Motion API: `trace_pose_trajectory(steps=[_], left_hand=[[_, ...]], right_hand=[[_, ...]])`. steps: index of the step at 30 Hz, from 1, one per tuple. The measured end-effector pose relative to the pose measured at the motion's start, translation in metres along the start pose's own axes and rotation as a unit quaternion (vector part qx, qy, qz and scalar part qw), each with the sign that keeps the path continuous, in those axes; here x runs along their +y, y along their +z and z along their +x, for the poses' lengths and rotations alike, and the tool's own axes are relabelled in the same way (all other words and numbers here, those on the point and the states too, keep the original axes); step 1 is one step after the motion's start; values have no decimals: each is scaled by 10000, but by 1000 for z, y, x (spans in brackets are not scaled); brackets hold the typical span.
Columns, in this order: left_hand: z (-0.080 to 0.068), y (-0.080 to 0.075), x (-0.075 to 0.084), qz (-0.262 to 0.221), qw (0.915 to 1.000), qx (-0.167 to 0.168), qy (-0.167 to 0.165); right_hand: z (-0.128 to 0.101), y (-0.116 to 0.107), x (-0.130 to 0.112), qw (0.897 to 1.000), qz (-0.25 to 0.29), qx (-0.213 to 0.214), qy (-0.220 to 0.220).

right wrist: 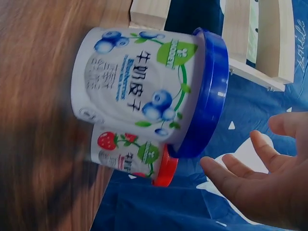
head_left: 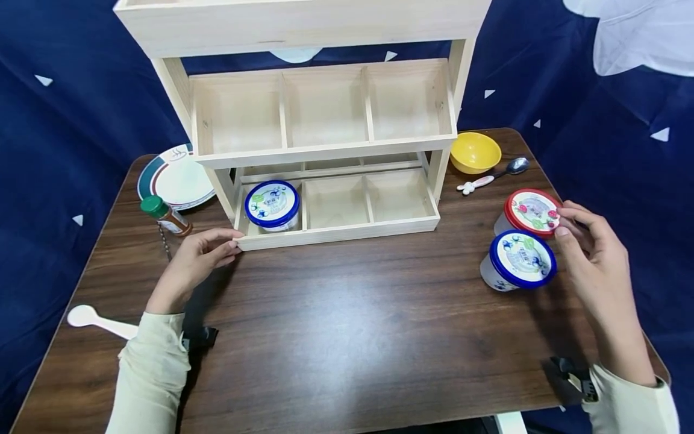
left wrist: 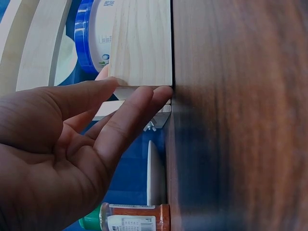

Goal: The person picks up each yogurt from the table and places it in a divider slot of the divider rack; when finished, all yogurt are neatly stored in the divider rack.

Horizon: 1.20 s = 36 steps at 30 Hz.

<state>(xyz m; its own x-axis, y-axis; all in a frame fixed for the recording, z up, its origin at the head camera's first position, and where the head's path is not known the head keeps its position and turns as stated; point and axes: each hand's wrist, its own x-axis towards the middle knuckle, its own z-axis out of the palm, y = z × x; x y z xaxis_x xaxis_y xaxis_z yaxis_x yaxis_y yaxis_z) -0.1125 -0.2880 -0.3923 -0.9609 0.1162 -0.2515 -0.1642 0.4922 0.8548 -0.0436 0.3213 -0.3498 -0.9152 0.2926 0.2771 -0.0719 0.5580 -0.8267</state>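
Note:
My left hand [head_left: 203,259] is at the front left corner of the low wooden tray [head_left: 347,232] of the shelf. In the left wrist view its thumb and fingers [left wrist: 127,120] pinch that corner. A blue-lidded tub [head_left: 272,204] stands in the tray's left compartment. Over at the right, my right hand [head_left: 596,262] is beside a red-lidded tub [head_left: 533,212] and a second blue-lidded tub [head_left: 522,260], fingers loosely bent. The right wrist view shows blueberries printed on the nearer tub [right wrist: 139,82], strawberries on the other [right wrist: 127,154], and nothing in that hand.
The wooden shelf's middle tier [head_left: 325,114] has three compartments. A yellow bowl [head_left: 475,153] and a spoon [head_left: 493,176] lie right of it. To its left are stacked plates [head_left: 176,178], a green-capped spice jar [head_left: 167,216] and a white spoon [head_left: 100,321].

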Motion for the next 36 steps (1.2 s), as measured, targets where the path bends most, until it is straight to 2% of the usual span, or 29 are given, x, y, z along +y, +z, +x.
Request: trace_pose_trajectory(steps=[5, 10, 16, 21, 28, 36], left_hand=[[1, 0, -2, 64, 10000, -10, -47], [0, 1, -2, 44, 10000, -5, -30], [0, 1, -1, -5, 10000, -2, -31], [1, 0, -2, -15, 10000, -2, -36], [2, 0, -2, -2, 10000, 8, -86], [1, 2, 1, -74, 9999, 57, -68]], right_hand=[[0, -6, 9, 9998, 133, 94, -146], [0, -11, 16, 9999, 102, -32, -13], [-3, -18, 24, 9993, 82, -335, 108], [-6, -22, 29, 9977, -298, -583, 193], [-7, -25, 44, 9922, -350, -1189, -90], [-5, -26, 53, 9868, -369, -1556, -259]])
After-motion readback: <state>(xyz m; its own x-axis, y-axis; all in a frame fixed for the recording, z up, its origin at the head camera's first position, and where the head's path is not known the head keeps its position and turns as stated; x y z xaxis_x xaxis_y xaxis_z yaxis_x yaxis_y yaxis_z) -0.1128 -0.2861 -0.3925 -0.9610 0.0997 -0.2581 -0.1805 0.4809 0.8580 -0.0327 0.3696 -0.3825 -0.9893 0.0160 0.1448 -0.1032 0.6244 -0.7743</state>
